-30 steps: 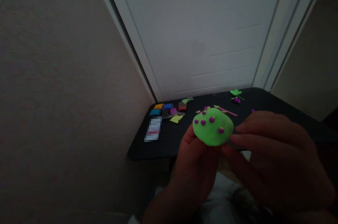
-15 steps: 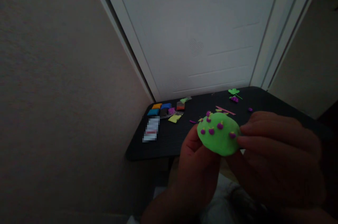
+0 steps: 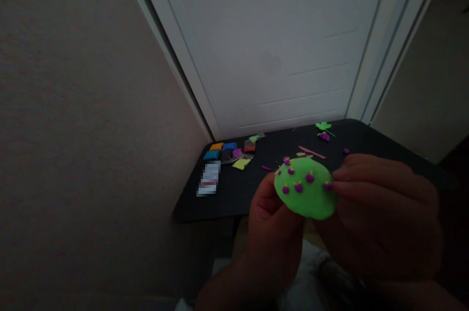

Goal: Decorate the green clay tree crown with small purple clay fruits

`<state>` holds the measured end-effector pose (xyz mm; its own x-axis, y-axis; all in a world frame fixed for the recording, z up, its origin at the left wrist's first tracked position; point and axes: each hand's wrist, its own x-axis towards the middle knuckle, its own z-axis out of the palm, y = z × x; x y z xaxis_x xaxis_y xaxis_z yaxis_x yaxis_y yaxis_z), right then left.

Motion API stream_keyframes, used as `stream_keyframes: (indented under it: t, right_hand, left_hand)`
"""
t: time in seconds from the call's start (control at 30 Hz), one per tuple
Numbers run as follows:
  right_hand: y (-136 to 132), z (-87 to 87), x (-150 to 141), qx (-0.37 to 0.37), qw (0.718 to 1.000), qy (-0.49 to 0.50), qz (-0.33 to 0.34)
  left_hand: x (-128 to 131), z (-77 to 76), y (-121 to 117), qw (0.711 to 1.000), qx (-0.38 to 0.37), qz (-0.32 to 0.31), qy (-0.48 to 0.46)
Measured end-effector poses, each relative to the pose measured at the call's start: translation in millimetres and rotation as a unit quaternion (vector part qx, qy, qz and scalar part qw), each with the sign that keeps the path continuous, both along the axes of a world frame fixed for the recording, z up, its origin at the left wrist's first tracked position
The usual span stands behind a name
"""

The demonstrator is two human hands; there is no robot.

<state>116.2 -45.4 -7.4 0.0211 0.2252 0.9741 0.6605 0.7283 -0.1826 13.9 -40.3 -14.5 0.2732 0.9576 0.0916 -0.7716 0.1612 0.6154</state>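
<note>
A bright green clay lump (image 3: 306,196) dotted with several small purple balls is held up in front of me. My left hand (image 3: 273,233) grips it from below and the left, fingers curled under it. My right hand (image 3: 381,213) closes on its right edge, fingertips pinched beside a purple ball. Both hands hover above the near edge of a black table (image 3: 234,194).
On the table lie small colour clay packs (image 3: 229,151), a white wrapper (image 3: 208,179), a pink strip (image 3: 311,152), a green clay leaf with purple bits (image 3: 323,130) and loose purple crumbs. A white door rises behind the table; a beige wall stands to the left.
The green lump and both hands have drifted slightly right and down, and the lump has turned a little so its purple dots sit further right.
</note>
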Motion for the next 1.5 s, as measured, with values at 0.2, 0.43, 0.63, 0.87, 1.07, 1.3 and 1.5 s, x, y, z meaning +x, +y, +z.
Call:
stream_keyframes:
  t: [0.2,0.43,0.63,0.87,1.07,1.3,1.5]
  right_hand:
    - [2.1,-1.6,1.1,-0.010,0.999,-0.008,-0.030]
    - [6.3,-3.8,2.8,0.047,0.999,0.004,0.001]
    - [6.4,-6.0,1.5,0.043,0.999,0.011,-0.013]
    - [9.7,-2.3,3.0,0.057,0.998,-0.001,0.012]
    - [9.2,0.3,2.9,0.056,0.998,-0.007,0.010]
    - [9.5,-3.3,3.9,0.054,0.998,-0.009,0.010]
    - [6.5,-4.9,1.7,0.044,0.999,0.000,0.015]
  left_hand:
    - [0.8,-0.5,-0.5,0.999,-0.008,0.038,0.013]
    - [1.4,-3.0,0.0,0.998,0.008,0.056,0.020]
    - [0.6,-5.5,0.1,0.998,0.021,0.057,0.025]
    - [-0.2,-7.9,-1.7,0.997,0.044,0.060,0.022]
    - [-0.4,-7.7,-0.1,0.998,0.033,0.047,0.008]
    - [0.1,-7.8,0.3,0.998,0.045,0.041,0.005]
    - [-2.3,-4.5,3.9,0.999,0.037,0.001,-0.007]
